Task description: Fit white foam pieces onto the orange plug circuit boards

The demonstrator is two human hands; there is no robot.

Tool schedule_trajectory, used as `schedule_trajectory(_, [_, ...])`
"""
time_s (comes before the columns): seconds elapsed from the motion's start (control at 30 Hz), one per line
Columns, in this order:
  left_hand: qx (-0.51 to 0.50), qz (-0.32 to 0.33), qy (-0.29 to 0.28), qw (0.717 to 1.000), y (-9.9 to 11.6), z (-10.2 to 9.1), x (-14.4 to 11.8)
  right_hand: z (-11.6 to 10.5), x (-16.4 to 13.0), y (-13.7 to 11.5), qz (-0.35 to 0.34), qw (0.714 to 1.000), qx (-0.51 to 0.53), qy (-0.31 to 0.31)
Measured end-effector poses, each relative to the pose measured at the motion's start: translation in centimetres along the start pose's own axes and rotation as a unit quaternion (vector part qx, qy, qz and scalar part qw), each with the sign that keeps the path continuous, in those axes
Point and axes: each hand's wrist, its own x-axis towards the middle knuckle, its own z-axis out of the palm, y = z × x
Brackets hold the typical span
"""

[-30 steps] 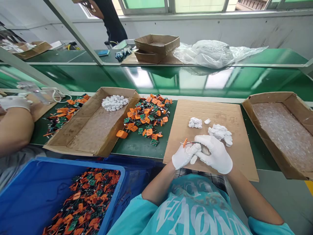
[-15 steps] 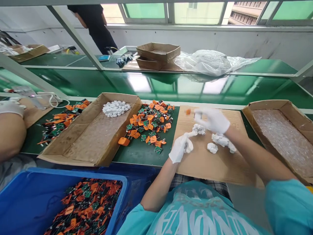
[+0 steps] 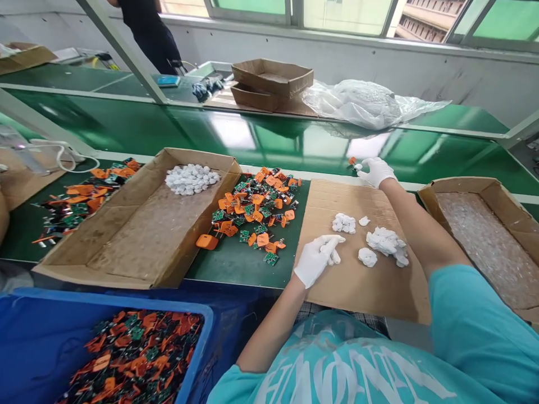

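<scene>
My right hand [image 3: 376, 171], in a white glove, reaches out over the near edge of the green belt [image 3: 295, 140]. At its fingertips is a small orange part [image 3: 352, 161] with dark bits on it, held in a pinch. My gloved left hand [image 3: 316, 259] is low over the cardboard sheet [image 3: 357, 292], fingers bent and pressed together; whether anything is inside them is hidden. Just beyond it sits a clump of small white pieces [image 3: 344, 223]. Further right lie a larger white clump [image 3: 386, 244], a small white lump [image 3: 368, 257] and a single white piece [image 3: 364, 221].
Left of the sheet spreads a pile of orange parts with green circuit boards [image 3: 256, 207]. Beyond it stands a cardboard tray [image 3: 135, 247] holding white round pieces [image 3: 191, 179]. A tray with clear pieces [image 3: 488, 235] is at right, a blue bin [image 3: 37, 336] at lower left.
My right hand has moved away from me with the orange part, from above the sheet to the belt. My left hand has shifted slightly right and down. The view has tilted.
</scene>
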Motion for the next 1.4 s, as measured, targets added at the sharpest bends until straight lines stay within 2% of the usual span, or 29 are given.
schedule_trajectory(0.07, [0.015, 0.004, -0.006, 1.0, 0.0, 0.0, 0.0, -0.1, -3.0, 0.2, -0.015, 0.998, -0.01, -0.058])
schedule_trajectory(0.17, [0.048, 0.005, -0.017, 0.999, 0.2, 0.2, -0.2, 0.4, -8.5, -0.1, -0.073, 0.98, -0.049, -0.179])
schedule_trajectory(0.2, [0.058, 0.007, -0.019, 0.998, 0.2, 0.2, -0.3, 0.7, -10.2, -0.4, -0.092, 0.977, -0.065, -0.179])
schedule_trajectory(0.27, [0.071, 0.016, -0.019, 0.997, 0.2, 0.2, -0.5, 1.5, -12.9, -1.2, -0.114, 0.978, -0.078, -0.157])
schedule_trajectory(0.37, [0.087, 0.03, -0.019, 0.996, -0.2, 0.2, -0.8, 2.1, -15.0, -1.6, -0.145, 0.98, -0.054, -0.123])
schedule_trajectory(0.47, [0.107, 0.037, -0.019, 0.993, -0.7, 0.1, -0.9, 2.0, -16.7, -0.7, -0.154, 0.988, 0.03, -0.007])
schedule_trajectory(0.57, [0.162, 0.057, -0.012, 0.985, -0.8, 0.4, -1.0, 1.9, -19.8, 0.9, -0.184, 0.968, 0.129, 0.115])
schedule_trajectory(0.63, [0.255, 0.11, -0.021, 0.961, -0.5, 1.1, -1.0, 2.6, -22.7, 1.6, -0.229, 0.943, 0.176, 0.166])
schedule_trajectory(0.7, [0.358, 0.176, -0.056, 0.915, 0.0, 2.2, -0.9, 3.9, -25.5, 1.7, -0.239, 0.931, 0.202, 0.189])
schedule_trajectory(0.77, [0.428, 0.217, -0.105, 0.871, 0.3, 3.3, -0.5, 5.6, -27.7, 1.1, -0.214, 0.943, 0.191, 0.171])
schedule_trajectory(0.87, [0.472, 0.218, -0.155, 0.84, 0.3, 4.4, 0.3, 8.0, -28.9, -0.5, -0.121, 0.972, 0.137, 0.146])
schedule_trajectory(0.97, [0.485, 0.213, -0.166, 0.832, -0.2, 4.6, 0.9, 9.1, -28.3, -1.7, -0.063, 0.981, 0.097, 0.154])
schedule_trajectory(1.1, [0.511, 0.216, -0.151, 0.818, -0.9, 4.5, 1.0, 9.3, -27.8, -1.8, -0.074, 0.98, 0.067, 0.174])
schedule_trajectory(1.2, [0.528, 0.214, -0.135, 0.81, -1.0, 4.4, 0.8, 9.7, -28.7, -1.3, -0.071, 0.972, 0.07, 0.213])
schedule_trajectory(1.3, [0.531, 0.212, -0.126, 0.811, -1.0, 4.3, 0.8, 10.3, -30.2, -0.6, -0.043, 0.962, 0.116, 0.243])
schedule_trajectory(1.4, [0.504, 0.221, -0.119, 0.826, -1.0, 4.3, 0.7, 10.8, -31.6, 0.3, 0.009, 0.936, 0.25, 0.247])
